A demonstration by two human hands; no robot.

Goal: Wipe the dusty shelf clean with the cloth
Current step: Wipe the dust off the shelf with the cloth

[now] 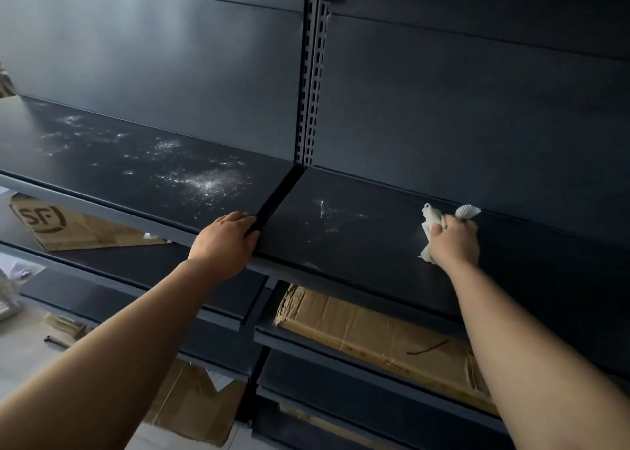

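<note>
A dark metal shelf (358, 245) runs across the view at chest height, split into a left and a right board. White dust patches (204, 183) speckle the left board; fainter dust streaks (327, 211) lie on the right board near the joint. My right hand (455, 245) grips a bunched white cloth (431, 219) and holds it down on the right board. My left hand (226, 238) rests on the front edge of the shelf at the gap between the two boards, fingers curled over the edge.
A slotted upright post (312, 74) divides the dark back panels. Lower shelves hold flattened cardboard: a printed box (68, 224) at left, a long carton (392, 337) under the right board, more cardboard (191, 405) below. Small items lie on the floor at far left.
</note>
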